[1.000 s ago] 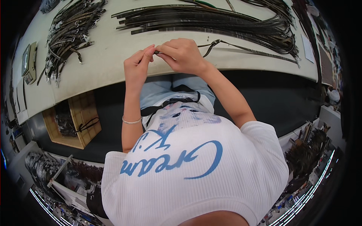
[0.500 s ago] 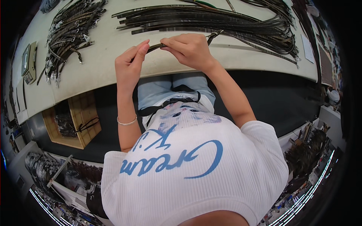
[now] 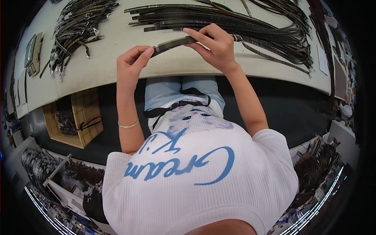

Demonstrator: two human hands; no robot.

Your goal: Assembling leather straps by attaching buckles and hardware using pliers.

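A flat dark strap [image 3: 171, 45] with paler bands stretches between my hands, above the near part of the table. My left hand [image 3: 134, 58] pinches its left end between thumb and fingers. Around a point further along, my right hand [image 3: 214, 46] has its thumb below the strap and its index finger over the top. Past the right hand, a strap part with a small metal piece [image 3: 238, 38] shows, but the hand hides how it joins. Just beyond lies a long bundle of similar dark straps [image 3: 219, 17].
A second heap of straps with metal ends [image 3: 76, 29] lies on the left of the pale table [image 3: 103, 66]. Beside it stands a scale-like device [image 3: 33, 55]. A wooden box [image 3: 88, 117] sits below the table edge at left. Paper [image 3: 322, 60] lies at right.
My hands have moved apart, the right one up and to the right. A longer stretch of strap now shows between them, its banded flat side turned to view.
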